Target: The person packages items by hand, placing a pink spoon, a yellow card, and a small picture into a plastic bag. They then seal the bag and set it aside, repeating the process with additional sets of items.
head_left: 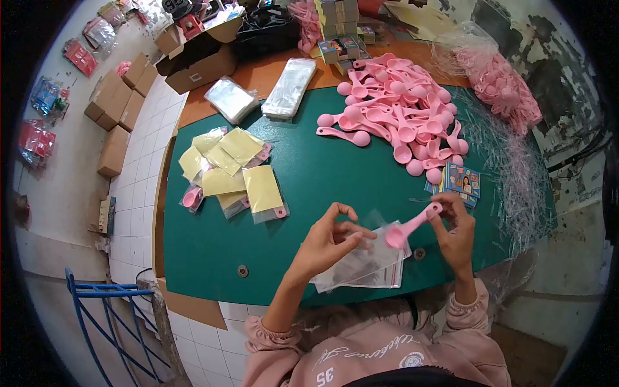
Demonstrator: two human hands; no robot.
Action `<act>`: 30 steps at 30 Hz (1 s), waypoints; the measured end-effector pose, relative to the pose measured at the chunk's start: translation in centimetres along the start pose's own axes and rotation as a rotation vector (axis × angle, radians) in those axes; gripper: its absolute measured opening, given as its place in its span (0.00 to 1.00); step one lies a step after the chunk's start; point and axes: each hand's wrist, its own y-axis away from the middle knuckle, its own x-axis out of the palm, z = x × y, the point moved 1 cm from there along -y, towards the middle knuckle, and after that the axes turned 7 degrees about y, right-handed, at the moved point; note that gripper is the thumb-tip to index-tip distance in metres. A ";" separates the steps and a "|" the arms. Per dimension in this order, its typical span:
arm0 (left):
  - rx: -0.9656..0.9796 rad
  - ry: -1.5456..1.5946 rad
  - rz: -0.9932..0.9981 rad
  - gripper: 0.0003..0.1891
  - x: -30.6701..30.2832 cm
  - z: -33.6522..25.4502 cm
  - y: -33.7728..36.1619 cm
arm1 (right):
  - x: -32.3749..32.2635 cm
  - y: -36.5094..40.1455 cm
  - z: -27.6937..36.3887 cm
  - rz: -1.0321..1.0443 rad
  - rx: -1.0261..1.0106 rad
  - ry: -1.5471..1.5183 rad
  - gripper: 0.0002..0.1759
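Observation:
A pink measuring spoon (412, 227) is pinched at the end of its handle by my right hand (456, 233). Its bowl points left and overlaps the upper edge of the clear plastic bags (351, 266) lying at the table's front edge. My left hand (329, 242) hovers by the left part of those bags, fingers bent and apart, with nothing visible between them. Just beyond my right hand lie small printed cards (463, 180). A big heap of pink measuring spoons (406, 109) spreads over the far right of the table.
Filled clear packets with yellow cards (225, 161) are piled at the left of the green table (296, 168). Two stacks of clear bags (289, 89) stand at the back. Plastic wrap (516, 174) trails down the right side. A blue metal frame (109, 291) stands at lower left.

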 end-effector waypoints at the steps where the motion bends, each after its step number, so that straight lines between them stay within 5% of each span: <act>1: -0.052 0.099 0.023 0.14 0.1 -0.1 0.0 | 0.1 -0.1 0.2 -0.001 -0.001 0.001 0.11; 6: -0.038 0.074 -0.059 0.17 0.2 0.0 0.5 | 1.0 -0.2 2.2 -0.172 -0.050 -0.369 0.11; 11: -0.022 0.118 -0.159 0.19 0.3 -0.2 0.9 | 1.2 0.3 2.9 -0.073 -0.057 -0.296 0.13; 18: -0.004 -0.020 0.014 0.19 1.2 0.8 1.0 | 2.0 0.1 4.0 0.135 -0.010 -0.260 0.15; 22: -0.048 -0.294 0.140 0.14 0.8 1.1 1.8 | 2.2 0.3 3.9 0.063 0.060 -0.424 0.16; 24: -0.134 -0.314 0.185 0.15 0.9 0.9 2.0 | 2.1 0.4 3.3 0.051 -0.014 -0.417 0.17; 28: 0.017 -0.262 0.184 0.18 1.9 0.1 2.1 | 2.1 0.6 3.8 0.077 -0.142 -0.341 0.15; 30: 0.045 -0.197 0.166 0.17 2.2 0.2 2.1 | 2.0 0.8 3.9 0.332 -0.139 -0.198 0.10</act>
